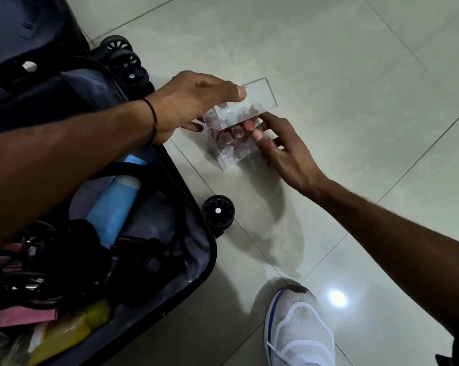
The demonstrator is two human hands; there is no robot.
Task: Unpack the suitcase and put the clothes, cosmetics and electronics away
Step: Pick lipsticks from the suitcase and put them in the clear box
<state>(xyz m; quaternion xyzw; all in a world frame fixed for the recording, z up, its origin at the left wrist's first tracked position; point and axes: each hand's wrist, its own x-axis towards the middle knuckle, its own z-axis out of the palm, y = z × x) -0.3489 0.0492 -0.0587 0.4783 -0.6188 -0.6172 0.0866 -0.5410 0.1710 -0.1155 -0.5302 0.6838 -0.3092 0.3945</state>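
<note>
Left hand [194, 101] grips one clear box [260, 93] by its top; right hand [284, 151] pinches one pink-capped tube [249, 125] standing in it.

One glossy tiled floor [342, 75] carries one open black suitcase [196, 249] with three ribbed wheels [218, 211] showing. Inside the suitcase lie tangled black cables [38, 260] and one smooth blue cylinder [112, 207]. The box, hard transparent plastic, sits on the floor just beside the suitcase's right edge; the round tubes in it are too blurred to count.

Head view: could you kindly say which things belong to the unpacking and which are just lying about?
Job: clear box of cosmetics, held by left hand and right hand; open suitcase; blue bottle; black cables.
Lying about: white shoe; floor tiles.
</note>
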